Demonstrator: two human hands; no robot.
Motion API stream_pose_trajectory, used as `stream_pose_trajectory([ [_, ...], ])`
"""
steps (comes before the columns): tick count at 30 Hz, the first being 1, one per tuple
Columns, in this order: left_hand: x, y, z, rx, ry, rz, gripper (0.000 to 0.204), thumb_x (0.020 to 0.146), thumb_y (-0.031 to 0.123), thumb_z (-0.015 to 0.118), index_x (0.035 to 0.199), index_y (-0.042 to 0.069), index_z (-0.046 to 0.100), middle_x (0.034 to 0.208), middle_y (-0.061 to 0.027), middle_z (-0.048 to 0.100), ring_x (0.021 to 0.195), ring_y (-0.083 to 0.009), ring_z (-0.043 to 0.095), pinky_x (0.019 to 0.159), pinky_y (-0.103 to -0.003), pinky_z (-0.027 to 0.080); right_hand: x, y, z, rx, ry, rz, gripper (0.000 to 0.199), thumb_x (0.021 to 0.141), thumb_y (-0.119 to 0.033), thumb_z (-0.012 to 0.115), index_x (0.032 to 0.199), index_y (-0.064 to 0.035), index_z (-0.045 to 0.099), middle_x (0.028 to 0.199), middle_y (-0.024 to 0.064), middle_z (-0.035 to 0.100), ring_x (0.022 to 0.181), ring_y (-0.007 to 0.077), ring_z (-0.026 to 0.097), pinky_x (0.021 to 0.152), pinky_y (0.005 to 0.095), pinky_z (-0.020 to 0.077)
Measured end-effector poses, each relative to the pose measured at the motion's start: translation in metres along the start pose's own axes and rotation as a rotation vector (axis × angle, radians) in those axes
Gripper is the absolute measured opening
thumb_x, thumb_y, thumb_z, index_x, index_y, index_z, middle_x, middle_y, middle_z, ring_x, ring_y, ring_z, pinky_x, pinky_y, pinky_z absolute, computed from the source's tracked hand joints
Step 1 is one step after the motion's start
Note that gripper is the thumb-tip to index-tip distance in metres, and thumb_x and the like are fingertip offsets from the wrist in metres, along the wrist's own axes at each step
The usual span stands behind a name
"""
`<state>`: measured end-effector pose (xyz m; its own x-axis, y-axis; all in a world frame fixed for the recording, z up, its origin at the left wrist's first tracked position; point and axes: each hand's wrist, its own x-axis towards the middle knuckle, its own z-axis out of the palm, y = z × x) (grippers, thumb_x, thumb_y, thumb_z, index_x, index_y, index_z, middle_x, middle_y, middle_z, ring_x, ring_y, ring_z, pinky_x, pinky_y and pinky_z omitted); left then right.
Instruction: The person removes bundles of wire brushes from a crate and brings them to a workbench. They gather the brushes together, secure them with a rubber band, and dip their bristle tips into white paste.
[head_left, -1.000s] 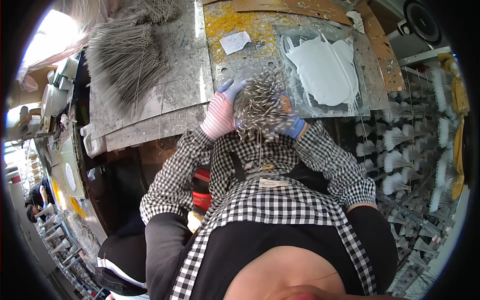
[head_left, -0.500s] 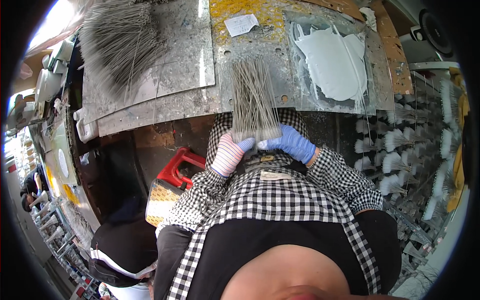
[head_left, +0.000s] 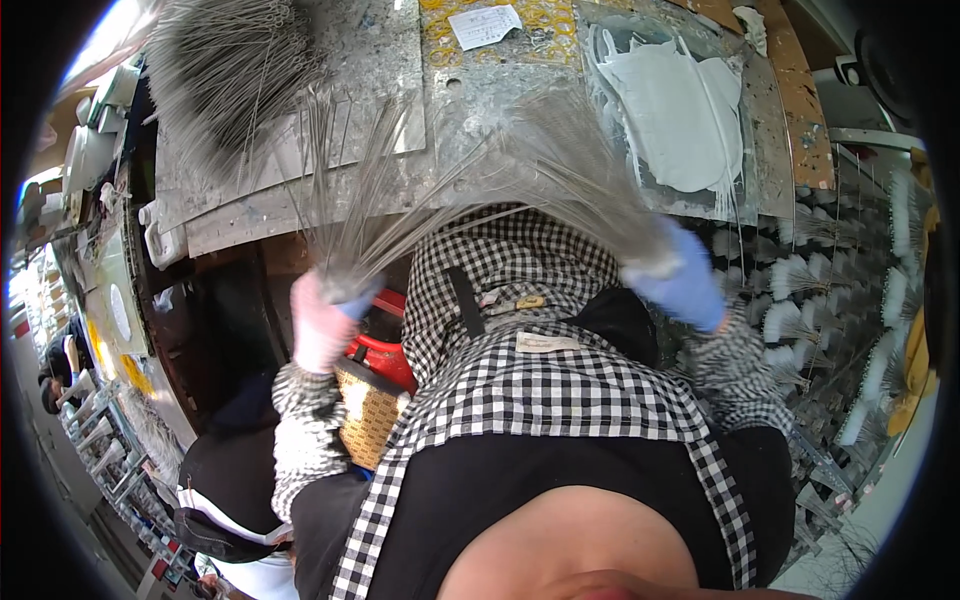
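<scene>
My left hand (head_left: 322, 315), in a striped glove with blue at the fingers, is closed round the near ends of a bunch of thin metal wires (head_left: 345, 215). My right hand (head_left: 682, 278), in a blue glove, grips a larger sheaf of the same grey wires (head_left: 585, 165). The two bunches fan apart, and some wires still cross between them over my lap. Both hands are blurred by motion. A big pile of looped wires (head_left: 225, 75) lies at the far left of the worktable (head_left: 235, 225).
White paste (head_left: 680, 120) is spread on a sheet at the table's right. A paper slip (head_left: 485, 26) lies at the back. Racks of white brush-like tufts (head_left: 800, 265) stand at right. A red stool (head_left: 385, 360) is by my left side, and a person in a dark cap (head_left: 225, 490) is near.
The single bunch held between both hands has been pulled into two. My left hand has moved left and my right hand right, each taking part of the wires.
</scene>
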<state>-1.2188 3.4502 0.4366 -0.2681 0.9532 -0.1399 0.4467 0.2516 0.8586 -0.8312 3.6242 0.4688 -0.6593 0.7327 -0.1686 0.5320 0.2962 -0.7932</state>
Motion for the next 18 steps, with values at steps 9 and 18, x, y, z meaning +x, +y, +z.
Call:
stream_pose_trajectory([
  [9, 0.016, 0.035, 0.104, -0.683, -0.026, -0.355, 0.020, 0.091, 0.017, 0.068, 0.105, 0.003, 0.068, 0.092, -0.0063, 0.068, 0.075, -0.0135, 0.065, 0.066, -0.028, 0.054, 0.023, 0.036, 0.098, 0.252, -0.038, 0.219, 0.049, 0.091, -0.029, 0.073, 0.127, 0.0010, 0.058, 0.114, 0.0106, 0.069, 0.094, 0.0177, 0.069, 0.087, 0.0305, 0.0583],
  [18, 0.033, -0.045, 0.220, -0.983, -0.410, -0.277, 0.038, 0.106, 0.028, 0.042, 0.131, 0.002, 0.050, 0.124, -0.0131, 0.064, 0.111, -0.0240, 0.062, 0.100, -0.036, 0.052, 0.065, 0.013, 0.124, 0.859, -0.210, 0.472, 0.080, 0.075, -0.031, 0.089, 0.137, 0.0019, 0.051, 0.126, 0.0114, 0.064, 0.114, 0.0187, 0.061, 0.104, 0.0338, 0.0484],
])
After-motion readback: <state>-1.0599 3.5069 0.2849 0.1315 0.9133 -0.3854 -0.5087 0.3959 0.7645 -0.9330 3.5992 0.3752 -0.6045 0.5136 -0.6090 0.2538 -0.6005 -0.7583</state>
